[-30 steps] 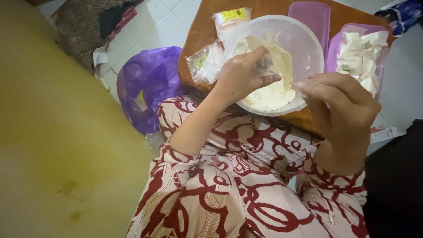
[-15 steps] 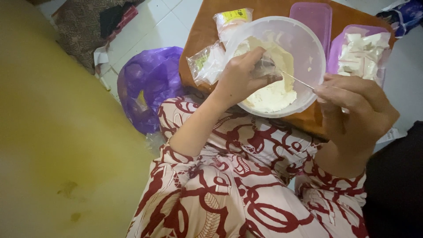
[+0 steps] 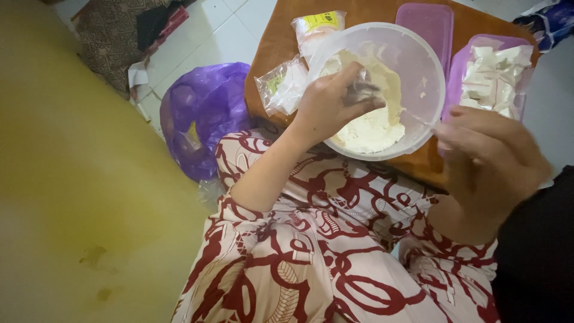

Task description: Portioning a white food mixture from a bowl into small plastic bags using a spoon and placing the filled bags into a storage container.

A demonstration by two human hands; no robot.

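My left hand [image 3: 330, 103] is closed around a small clear plastic pouch [image 3: 360, 91], held over a translucent plastic bowl [image 3: 421, 57] with white powder [image 3: 372, 130] in it. My right hand [image 3: 489, 157] hovers to the right of the bowl with its fingertips pinched together near the rim. A thin strand, barely visible, runs from the pouch toward those fingertips. The bowl rests on an orange-brown tabletop [image 3: 274, 43] above my lap in a red-and-white patterned dress [image 3: 323, 251].
A purple box [image 3: 521, 103] filled with small white packets [image 3: 491, 73] stands right of the bowl, a purple lid [image 3: 428, 24] behind it. Two plastic bags of powder [image 3: 284, 87] lie left of the bowl. A purple plastic bag [image 3: 200, 113] sits on the tiled floor.
My right hand has pulled away to the right and downward from the left hand, drawing the thin strand out. The left hand has stayed over the bowl with the pouch.
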